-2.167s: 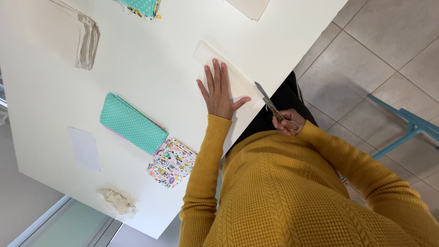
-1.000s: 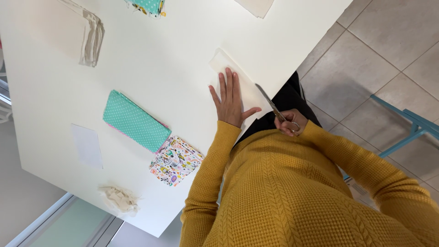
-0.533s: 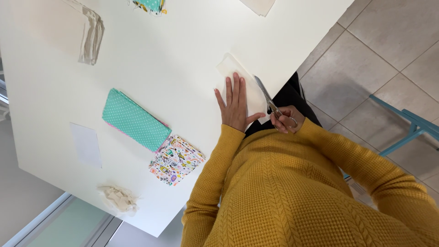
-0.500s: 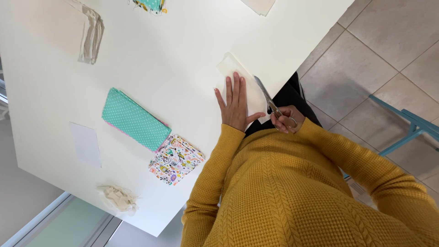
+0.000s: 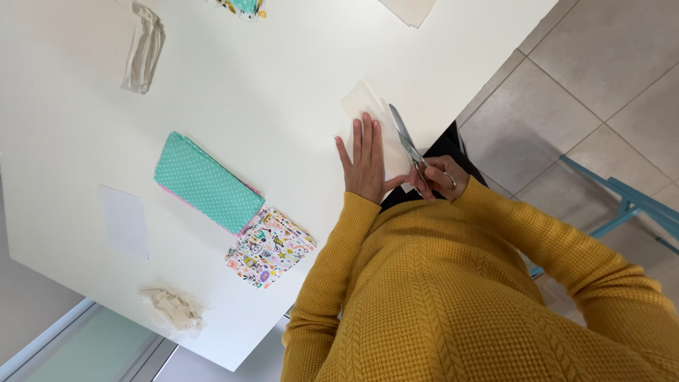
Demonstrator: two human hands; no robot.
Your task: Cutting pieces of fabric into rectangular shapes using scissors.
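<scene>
Scissors working along a cream fabric piece at the table's edge.

The left hand is lying flat, fingers spread, pinning the cream fabric; at its three o'clock the right hand is gripping the scissors, blades pointing toward eleven o'clock along the fabric's edge.

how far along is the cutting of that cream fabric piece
Done, by the look of it: folded stacks, teal dotted fabric and patterned fabric, and scraps near the table edge. In hand: the left hand presses the cream fabric flat while the right hand holds scissors along its right edge. How far the cut runs is hidden; it looks unfinished.
</scene>
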